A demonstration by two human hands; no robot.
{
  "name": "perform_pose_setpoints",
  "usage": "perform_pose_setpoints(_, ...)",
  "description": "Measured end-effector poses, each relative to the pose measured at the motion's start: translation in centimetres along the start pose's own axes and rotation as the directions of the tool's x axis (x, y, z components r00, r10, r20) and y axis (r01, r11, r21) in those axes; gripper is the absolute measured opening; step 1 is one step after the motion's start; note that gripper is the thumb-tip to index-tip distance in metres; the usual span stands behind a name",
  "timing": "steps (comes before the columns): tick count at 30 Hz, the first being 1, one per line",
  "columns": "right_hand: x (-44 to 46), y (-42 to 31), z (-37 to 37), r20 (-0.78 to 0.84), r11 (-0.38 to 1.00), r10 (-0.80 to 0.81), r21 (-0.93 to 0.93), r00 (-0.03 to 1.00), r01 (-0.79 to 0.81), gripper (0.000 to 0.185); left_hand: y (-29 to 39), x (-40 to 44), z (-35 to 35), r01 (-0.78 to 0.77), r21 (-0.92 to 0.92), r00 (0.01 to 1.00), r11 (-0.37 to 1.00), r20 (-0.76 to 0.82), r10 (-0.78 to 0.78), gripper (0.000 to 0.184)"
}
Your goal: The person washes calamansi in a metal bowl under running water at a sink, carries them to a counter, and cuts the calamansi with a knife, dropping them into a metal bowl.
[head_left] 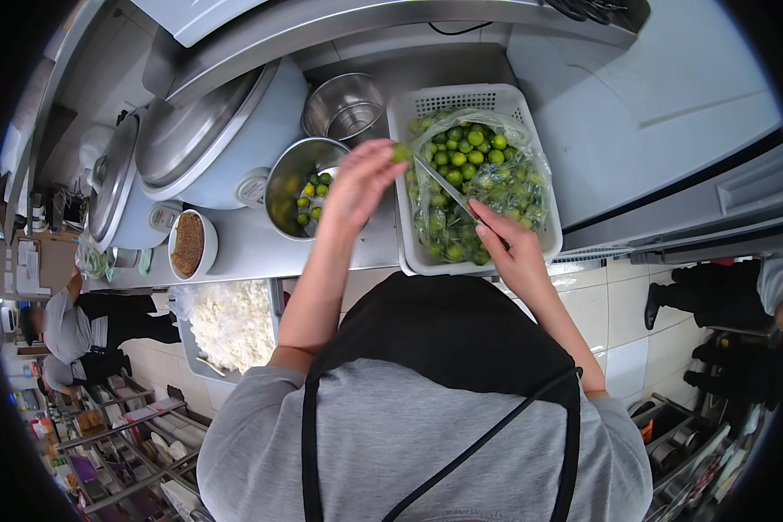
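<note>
My left hand (361,183), slightly blurred, pinches a small green lime (400,153) at its fingertips, between the steel pot and the basket. Wrapped round the handle of a knife (444,184), my right hand (515,248) is over the front of the basket. The blade slants up and left, its tip close to the held lime. Below it, many limes (474,139) fill a clear plastic bag (526,174) inside a white perforated basket (398,113). Several more green and yellowish limes (304,203) lie in the steel pot (280,196) left of my left hand.
Another steel pot (344,100) stands behind. Large lidded containers (209,130) and a white bowl (210,248) of brown granular food are on the steel counter (252,252). A tub of white shredded food (230,326) sits lower left. Other people (83,322) stand farther off on both sides.
</note>
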State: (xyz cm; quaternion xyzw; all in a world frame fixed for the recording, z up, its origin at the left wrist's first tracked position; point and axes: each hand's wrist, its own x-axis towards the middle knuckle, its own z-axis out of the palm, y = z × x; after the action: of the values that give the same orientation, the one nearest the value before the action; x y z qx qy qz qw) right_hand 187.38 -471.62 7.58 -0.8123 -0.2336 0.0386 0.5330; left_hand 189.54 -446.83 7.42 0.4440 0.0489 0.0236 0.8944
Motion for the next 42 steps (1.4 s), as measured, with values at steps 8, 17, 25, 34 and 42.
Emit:
perform_pose_setpoints(8,-0.1,1.2,-2.5,-0.125,0.997,0.077,0.016,0.989,-0.075,0.031,0.3,0.5,1.3,-0.284,0.95,0.781,-0.129,0.307,0.544,0.021)
perform_pose_setpoints(17,0.8,-0.4,-1.8,-0.145,0.999,0.01,0.054,0.989,-0.002,0.031,-6.6,2.4,4.9,-0.355,0.883,0.881,-0.308,0.426,0.206,0.021)
perform_pose_setpoints(25,-0.4,-0.2,-1.7,-0.091,0.974,0.139,0.19,0.986,-0.12,0.031,-3.0,0.4,4.4,-0.008,0.364,0.989,0.931,0.141,-0.046,0.047)
perform_pose_setpoints(34,-0.5,-1.1,-0.7,0.018,0.972,0.111,0.206,0.994,-0.112,0.031,-3.1,-0.1,4.3,-0.164,0.239,0.986,0.957,0.03,0.161,0.023)
perform_pose_setpoints(42,1.3,-1.1,-0.4,-0.034,0.986,0.116,0.127,0.993,-0.111,0.03,-5.1,-0.6,5.2,-0.159,0.27,0.987,0.949,0.074,0.145,0.025)
